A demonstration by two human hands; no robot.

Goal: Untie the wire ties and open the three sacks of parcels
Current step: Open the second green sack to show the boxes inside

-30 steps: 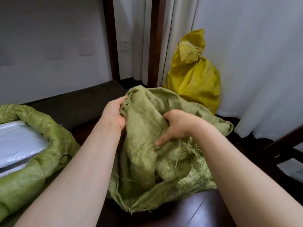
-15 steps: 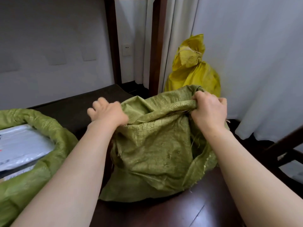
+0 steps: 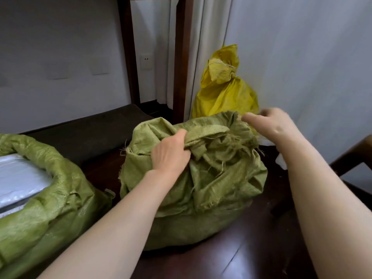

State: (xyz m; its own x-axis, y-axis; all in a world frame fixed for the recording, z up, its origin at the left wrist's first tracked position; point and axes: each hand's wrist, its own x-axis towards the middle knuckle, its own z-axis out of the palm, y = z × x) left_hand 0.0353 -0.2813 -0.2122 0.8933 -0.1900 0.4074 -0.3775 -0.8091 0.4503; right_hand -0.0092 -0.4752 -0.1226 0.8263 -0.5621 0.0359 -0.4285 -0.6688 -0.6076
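The middle sack point(image 3: 193, 178) is right in front, with its mouth bunched up on top. The left hand point(image 3: 171, 155) has its fingers curled round a fold of the near rim. The right hand point(image 3: 271, 123) hovers by the far-right rim, too blurry to tell if it's pinching anything. The crumpled mouth lies between them, so I'd guess pulling apart opens it. The yellow sack point(image 3: 223, 91) behind looks tied, and the left sack point(image 3: 50, 188) is open.

Home room: white curtain point(image 3: 203, 47), wall socket point(image 3: 146, 62), dark wood floor point(image 3: 251, 250).
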